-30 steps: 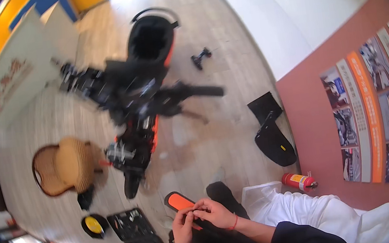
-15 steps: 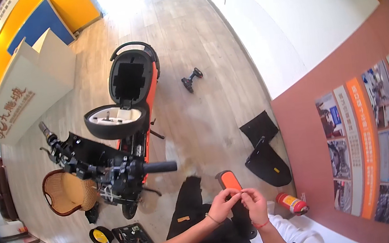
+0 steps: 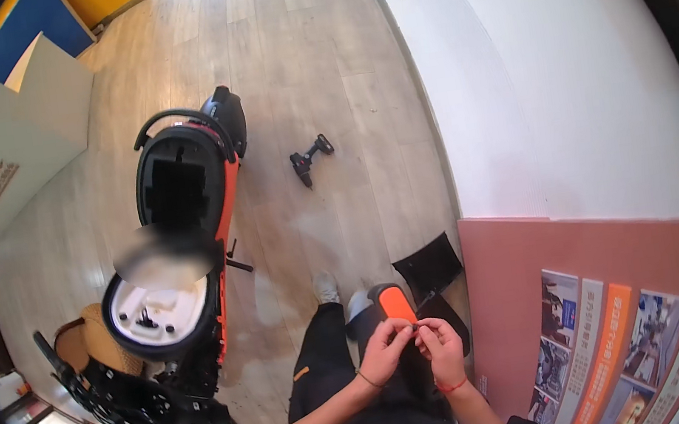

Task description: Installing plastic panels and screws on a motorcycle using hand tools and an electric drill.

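My left hand (image 3: 382,352) and my right hand (image 3: 442,353) meet over my lap, thumbs and fingertips pinched around a small dark piece (image 3: 415,327), too small to name. Just beyond them is an orange-and-black elongated part (image 3: 393,304); I cannot tell whether my fingers touch it. My dark-trousered leg (image 3: 316,361) stretches forward to a light shoe (image 3: 326,289). To the left stands an orange-and-black scooter (image 3: 224,214), its seat lid raised to show a white-lined compartment (image 3: 155,309), partly blurred.
A black drill (image 3: 307,160) lies on the wooden floor (image 3: 336,58). Black panels (image 3: 428,265) are beside my feet. A wicker chair (image 3: 107,333) sits behind the handlebar. A white counter (image 3: 29,133) stands at upper left. A pink board with photos (image 3: 500,259) is at right.
My view has swung, so the scooter appears further left and the wall fills more of the right side. My hands stay pinched together at the orange part's near end.
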`<state>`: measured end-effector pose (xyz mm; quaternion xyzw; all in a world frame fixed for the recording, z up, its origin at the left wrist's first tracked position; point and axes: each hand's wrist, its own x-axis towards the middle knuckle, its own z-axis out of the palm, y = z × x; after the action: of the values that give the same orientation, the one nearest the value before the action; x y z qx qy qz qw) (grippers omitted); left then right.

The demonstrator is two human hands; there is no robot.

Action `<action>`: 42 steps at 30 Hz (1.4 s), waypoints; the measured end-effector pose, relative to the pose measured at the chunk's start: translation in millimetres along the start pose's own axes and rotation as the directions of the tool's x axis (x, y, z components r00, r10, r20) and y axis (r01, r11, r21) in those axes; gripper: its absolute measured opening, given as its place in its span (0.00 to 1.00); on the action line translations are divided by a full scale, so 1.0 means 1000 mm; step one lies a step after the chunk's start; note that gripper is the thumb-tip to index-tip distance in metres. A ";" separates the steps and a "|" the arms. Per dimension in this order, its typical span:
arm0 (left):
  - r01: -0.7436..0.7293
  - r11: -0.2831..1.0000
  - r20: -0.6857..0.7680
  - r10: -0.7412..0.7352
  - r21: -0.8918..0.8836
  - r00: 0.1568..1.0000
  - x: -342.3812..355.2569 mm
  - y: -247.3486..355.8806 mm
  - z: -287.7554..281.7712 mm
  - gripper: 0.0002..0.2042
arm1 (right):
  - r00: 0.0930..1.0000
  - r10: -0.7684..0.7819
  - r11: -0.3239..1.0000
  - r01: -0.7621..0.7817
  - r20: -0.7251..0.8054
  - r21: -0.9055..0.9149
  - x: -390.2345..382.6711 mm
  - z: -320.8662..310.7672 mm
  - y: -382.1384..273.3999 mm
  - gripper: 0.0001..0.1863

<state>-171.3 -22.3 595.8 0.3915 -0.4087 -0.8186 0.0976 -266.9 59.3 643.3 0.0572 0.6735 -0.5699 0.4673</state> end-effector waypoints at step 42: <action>-0.114 0.891 -0.545 -0.163 -0.439 0.823 0.618 -0.218 -0.491 0.08 | 0.533 -0.231 0.131 0.846 0.814 -0.517 0.854 0.155 0.283 0.11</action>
<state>-199.5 -468.6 -90.1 0.5887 -0.1538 -0.7378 0.2923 -482.5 -360.1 -138.4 -0.6349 0.6589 -0.2344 0.3283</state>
